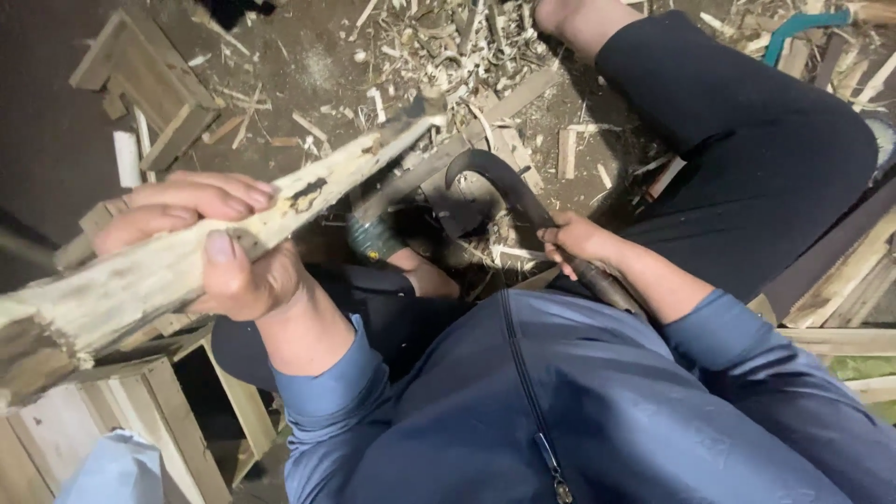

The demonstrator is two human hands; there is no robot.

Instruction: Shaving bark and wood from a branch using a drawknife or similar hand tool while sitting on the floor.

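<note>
Left hand (219, 247), right hand (577, 241) clenched.

**A rough woodworking spot on a dirt floor**

This is an informal carpentry or wood-carving workplace, set at ground level. The bare earth floor (56, 140) is dark and packed, and at 12 o'clock it is strewn with pale wood shavings (448, 42) and split offcuts (567, 151). At 10 o'clock lies a small frame of nailed boards (149, 79); at 7 o'clock stand 2 or more low wooden stools or boxes (159, 411) of raw timber. More planks (845, 280) are stacked at 3 o'clock. A curved, dark-bladed cutting tool (504, 187) near the centre and a rough-hewn billet (187, 252) at 9 o'clock fit hand woodwork.
</note>
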